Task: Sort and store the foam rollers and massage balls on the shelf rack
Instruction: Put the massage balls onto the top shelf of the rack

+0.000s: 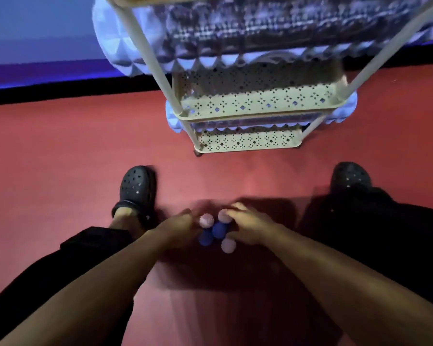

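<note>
Five massage balls [219, 229], two foam rollers [235, 33].

exercise or fitness room, likely a home gym corner: red matted floor [60, 151], black skirting under a blue-lit wall [35, 33], cream perforated shelf rack [258, 106] stocked with knobbly foam rollers [115, 43], spiky massage balls [219, 229] on the floor.

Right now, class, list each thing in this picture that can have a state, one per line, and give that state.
Shelf rack: upright on the red floor.
Upper foam roller: lying on a shelf, ends overhanging.
Lower foam roller: lying on a lower shelf.
Massage balls: clustered on the floor, not yet shelved.
Left hand: at the balls, grip blurred.
Right hand: at the balls, grip blurred.
Clogs: worn, planted on the floor.
</note>
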The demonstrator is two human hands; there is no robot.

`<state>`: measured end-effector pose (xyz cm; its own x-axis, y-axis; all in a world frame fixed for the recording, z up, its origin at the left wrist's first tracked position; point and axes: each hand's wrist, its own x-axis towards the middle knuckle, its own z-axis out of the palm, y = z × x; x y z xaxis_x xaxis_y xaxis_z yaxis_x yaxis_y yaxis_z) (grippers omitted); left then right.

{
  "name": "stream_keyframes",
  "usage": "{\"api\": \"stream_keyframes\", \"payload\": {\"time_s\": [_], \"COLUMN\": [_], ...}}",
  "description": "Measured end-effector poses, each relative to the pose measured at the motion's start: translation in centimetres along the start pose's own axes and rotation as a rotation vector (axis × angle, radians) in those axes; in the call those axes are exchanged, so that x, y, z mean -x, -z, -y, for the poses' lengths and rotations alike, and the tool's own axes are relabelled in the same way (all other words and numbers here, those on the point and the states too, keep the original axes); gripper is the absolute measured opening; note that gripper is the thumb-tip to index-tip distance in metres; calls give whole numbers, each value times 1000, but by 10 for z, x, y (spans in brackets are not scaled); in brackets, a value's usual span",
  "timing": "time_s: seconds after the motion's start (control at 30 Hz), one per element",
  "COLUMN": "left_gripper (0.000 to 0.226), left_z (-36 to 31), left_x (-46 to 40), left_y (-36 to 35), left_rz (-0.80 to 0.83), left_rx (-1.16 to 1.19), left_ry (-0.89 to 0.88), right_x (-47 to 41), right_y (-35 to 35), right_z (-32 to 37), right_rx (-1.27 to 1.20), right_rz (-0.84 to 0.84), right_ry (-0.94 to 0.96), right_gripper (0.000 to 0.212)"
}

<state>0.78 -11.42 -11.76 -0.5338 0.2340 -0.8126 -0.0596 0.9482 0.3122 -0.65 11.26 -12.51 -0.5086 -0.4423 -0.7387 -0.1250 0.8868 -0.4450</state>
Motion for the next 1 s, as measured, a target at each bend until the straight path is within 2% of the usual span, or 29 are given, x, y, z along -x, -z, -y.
{"api": "stream_keyframes", "payload": {"time_s": [0.13, 0.2, 0.3, 0.43, 0.53, 0.63, 0.77, 0.9, 1.0], "left_gripper": [74, 63, 62, 64, 64, 67, 57, 47, 48], "left_z": [12, 21, 25, 27, 25, 29, 41, 39, 26], "left_x": [-30, -45, -59, -70, -73, -73, -67, -59, -44], "left_y": [-25, -37, -47, -53, -54, -52, -45, -35, -13], "left_rz": [-62, -78, -70, -48, -44, -120, -187, -224, -234], "left_rx": [81, 119, 158, 219, 212, 221, 254, 297, 278], "left_ry": [11, 10, -18, -13, 28, 83, 77, 72, 34], "right_x": [-41, -56, -70, -76, -76, -75, -71, -57, -35], "right_y": [-35, -48, -60, -64, -67, -76, -74, -63, -39], "right_z": [-6, -8, -10, -10, -9, -7, -7, -7, -4], "right_rx": [0, -21, -44, -42, -25, 10, 11, -142, -252], "right_rz": [21, 55, 32, -87, -107, -92, -108, -206, -266], "right_ry": [52, 39, 12, 11, 51, 85, 111, 69, 47], "right_gripper": [67, 70, 75, 68, 59, 50, 48, 46, 42]}}
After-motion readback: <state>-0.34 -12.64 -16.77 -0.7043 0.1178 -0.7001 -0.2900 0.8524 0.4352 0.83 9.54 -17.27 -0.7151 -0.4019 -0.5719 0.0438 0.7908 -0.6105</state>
